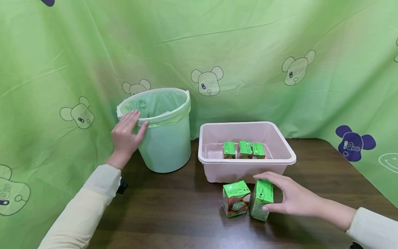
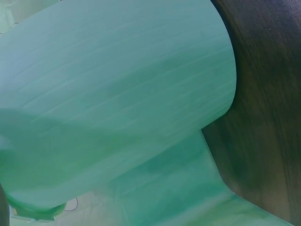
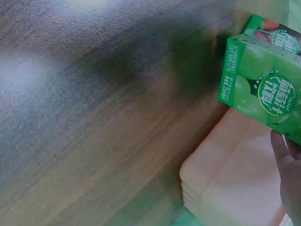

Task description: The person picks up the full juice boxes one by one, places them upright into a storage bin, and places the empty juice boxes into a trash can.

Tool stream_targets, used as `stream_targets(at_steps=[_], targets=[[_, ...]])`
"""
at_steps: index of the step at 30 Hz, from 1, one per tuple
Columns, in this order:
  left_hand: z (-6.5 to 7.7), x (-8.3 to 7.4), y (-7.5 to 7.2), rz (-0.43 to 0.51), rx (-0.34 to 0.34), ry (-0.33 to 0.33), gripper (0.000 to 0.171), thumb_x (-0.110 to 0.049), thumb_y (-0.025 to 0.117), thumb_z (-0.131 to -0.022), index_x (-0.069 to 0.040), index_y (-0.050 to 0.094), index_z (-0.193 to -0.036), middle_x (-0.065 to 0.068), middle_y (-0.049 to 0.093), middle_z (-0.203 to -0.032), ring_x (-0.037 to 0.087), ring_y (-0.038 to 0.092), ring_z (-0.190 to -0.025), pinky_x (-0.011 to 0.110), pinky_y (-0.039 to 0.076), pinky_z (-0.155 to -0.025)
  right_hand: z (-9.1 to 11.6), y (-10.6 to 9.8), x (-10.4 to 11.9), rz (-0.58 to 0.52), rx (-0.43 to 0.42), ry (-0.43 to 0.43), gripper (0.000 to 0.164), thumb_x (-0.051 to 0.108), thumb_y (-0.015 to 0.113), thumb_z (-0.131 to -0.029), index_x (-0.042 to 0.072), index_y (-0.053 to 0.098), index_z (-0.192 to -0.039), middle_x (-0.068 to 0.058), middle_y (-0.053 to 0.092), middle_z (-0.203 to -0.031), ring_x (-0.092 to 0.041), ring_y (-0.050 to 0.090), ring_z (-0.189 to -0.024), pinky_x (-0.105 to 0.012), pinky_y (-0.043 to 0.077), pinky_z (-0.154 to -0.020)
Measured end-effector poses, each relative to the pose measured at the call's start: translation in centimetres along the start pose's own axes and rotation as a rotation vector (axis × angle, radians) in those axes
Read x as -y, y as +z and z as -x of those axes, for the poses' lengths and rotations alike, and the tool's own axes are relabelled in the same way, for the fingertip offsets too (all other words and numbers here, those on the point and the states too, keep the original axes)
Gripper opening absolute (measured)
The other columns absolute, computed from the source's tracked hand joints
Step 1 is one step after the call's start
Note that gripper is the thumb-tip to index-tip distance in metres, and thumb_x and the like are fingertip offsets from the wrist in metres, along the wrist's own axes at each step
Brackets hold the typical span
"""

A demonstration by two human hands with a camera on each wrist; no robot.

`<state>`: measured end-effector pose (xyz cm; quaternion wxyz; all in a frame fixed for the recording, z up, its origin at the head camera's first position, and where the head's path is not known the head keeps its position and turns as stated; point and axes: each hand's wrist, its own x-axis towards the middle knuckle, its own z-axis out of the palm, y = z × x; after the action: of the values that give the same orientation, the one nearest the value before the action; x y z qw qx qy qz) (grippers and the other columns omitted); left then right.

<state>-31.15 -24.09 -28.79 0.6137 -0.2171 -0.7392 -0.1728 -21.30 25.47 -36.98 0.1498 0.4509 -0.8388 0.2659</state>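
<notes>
In the head view my right hand (image 1: 295,197) pinches a green juice box (image 1: 262,195), thumb on the near side and fingertips at the far top edge. The box leans slightly. The right wrist view shows its grape-printed face (image 3: 268,89) and a finger against its edge. Just left of it a second juice box (image 1: 236,199), green-topped with a brown and red front, stands on the table. My left hand (image 1: 125,133) rests on the rim of a light green bin (image 1: 164,145), fingers fairly straight; in the left wrist view the bin wall (image 2: 122,94) fills most of the picture.
Behind the boxes sits a pink plastic basin (image 1: 245,169) with three green-topped boxes (image 1: 245,149) inside. A thin green liner (image 1: 168,119) folds over the bin's rim. A green cloth (image 1: 248,41) with bear drawings hangs behind the dark wooden table (image 1: 174,221).
</notes>
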Motion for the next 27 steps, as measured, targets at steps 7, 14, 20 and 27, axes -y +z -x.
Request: stream_targets(at_steps=[7,14,20,27], targets=[[0.1,0.2,-0.1,0.003,-0.005,-0.003,0.045,-0.037,0.062,-0.091,0.002,0.072,-0.11,0.018,0.068,-0.112,0.035,0.065,-0.105,0.049,0.048,-0.096,-0.6,-1.4,0.7,0.003,0.008,-0.004,0.077,0.031,0.088,-0.071,0.017,0.051,-0.136,0.006,0.057,-0.127,-0.011,0.053,-0.114,-0.009,0.032,-0.098],[0.1,0.2,-0.2,-0.001,-0.003,-0.005,0.044,-0.037,0.062,-0.091,0.002,0.071,-0.11,0.018,0.068,-0.113,0.034,0.065,-0.106,0.046,0.047,-0.098,-1.3,-3.0,1.5,0.034,0.015,-0.021,0.079,0.028,0.089,-0.069,0.018,0.05,-0.137,0.01,0.055,-0.129,-0.008,0.05,-0.119,-0.01,0.033,-0.099],[0.0,0.1,-0.2,-0.003,0.002,-0.001,0.044,-0.037,0.062,-0.091,0.002,0.071,-0.11,0.018,0.068,-0.113,0.034,0.065,-0.106,0.047,0.047,-0.097,-1.9,-4.1,2.0,0.015,-0.032,-0.066,0.08,0.021,0.092,-0.064,0.012,0.055,-0.133,0.005,0.059,-0.124,-0.007,0.053,-0.113,-0.009,0.033,-0.097],[0.0,0.1,-0.1,-0.006,0.004,0.002,0.048,-0.04,0.059,-0.093,0.002,0.071,-0.11,0.019,0.068,-0.113,0.034,0.065,-0.105,0.05,0.048,-0.095,-3.4,-5.5,2.7,-0.006,-0.042,-0.135,0.083,0.012,0.092,-0.06,0.007,0.054,-0.134,0.005,0.06,-0.124,-0.007,0.057,-0.105,-0.014,0.043,-0.089]])
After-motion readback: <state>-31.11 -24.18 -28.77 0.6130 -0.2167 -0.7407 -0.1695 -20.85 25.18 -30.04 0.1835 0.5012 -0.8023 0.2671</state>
